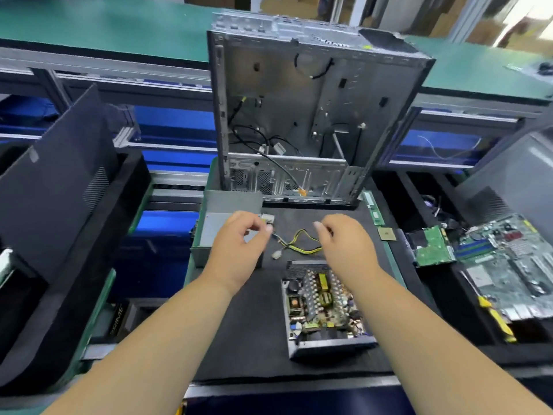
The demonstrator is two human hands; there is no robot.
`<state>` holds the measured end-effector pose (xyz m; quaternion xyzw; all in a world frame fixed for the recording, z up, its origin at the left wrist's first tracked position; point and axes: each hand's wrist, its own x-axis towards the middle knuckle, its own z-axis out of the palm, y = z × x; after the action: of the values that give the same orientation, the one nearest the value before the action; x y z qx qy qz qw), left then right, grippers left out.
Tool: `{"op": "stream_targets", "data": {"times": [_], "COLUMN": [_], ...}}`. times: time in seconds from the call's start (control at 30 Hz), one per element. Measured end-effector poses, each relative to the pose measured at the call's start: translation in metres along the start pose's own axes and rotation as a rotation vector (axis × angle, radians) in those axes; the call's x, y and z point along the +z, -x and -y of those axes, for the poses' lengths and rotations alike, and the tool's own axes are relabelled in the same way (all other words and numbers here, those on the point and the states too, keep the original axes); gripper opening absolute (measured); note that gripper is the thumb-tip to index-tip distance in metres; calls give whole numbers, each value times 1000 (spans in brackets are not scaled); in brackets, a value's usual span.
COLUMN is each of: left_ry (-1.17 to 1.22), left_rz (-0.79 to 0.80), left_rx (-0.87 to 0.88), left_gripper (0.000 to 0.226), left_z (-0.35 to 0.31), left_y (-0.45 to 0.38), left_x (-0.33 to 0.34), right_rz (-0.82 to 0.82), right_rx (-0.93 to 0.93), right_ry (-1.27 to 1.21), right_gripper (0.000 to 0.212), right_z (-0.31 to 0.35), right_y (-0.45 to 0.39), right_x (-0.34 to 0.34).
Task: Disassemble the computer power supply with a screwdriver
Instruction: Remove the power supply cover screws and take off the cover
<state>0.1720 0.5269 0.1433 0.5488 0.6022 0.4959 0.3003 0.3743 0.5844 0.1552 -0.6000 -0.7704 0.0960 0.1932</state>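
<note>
Hands: left hand point(239, 247) pinched a cable connector point(268, 227); right hand point(344, 244) was curled, contents untellable.
Power supply point(324, 310): judged heavy, board fragile; best gripped by metal base.

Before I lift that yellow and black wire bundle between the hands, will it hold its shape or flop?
Probably flop: the wire bundle lies in loose curves on the black mat, so it looks limp. It likely weighs little, being a few thin wires. The white plug at its end would probably dangle and could snag on the opened power supply close by.
</note>
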Motion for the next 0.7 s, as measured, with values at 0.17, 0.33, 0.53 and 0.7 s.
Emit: {"op": "stream_targets", "data": {"times": [0.17,0.33,0.53,0.7], "left_ry": [40,17,-79,-104], "left_rz": [136,242,328,333], "left_rx": [-2,-11,101,95], "left_gripper": [23,23,47,42], "left_z": [-17,-43,-72,-84], "left_y": [11,15,17,21], "left_x": [52,111,179,220], "right_rz": [15,-59,3,43], "right_rx": [205,276,345,518], "right_ry": [-228,-240,-110,-88], "right_gripper": [19,14,40,33], "right_z": [-66,-133,-215,-287], "right_y": [8,24,43,60], "right_x": [-26,-46,-79,-93]}}
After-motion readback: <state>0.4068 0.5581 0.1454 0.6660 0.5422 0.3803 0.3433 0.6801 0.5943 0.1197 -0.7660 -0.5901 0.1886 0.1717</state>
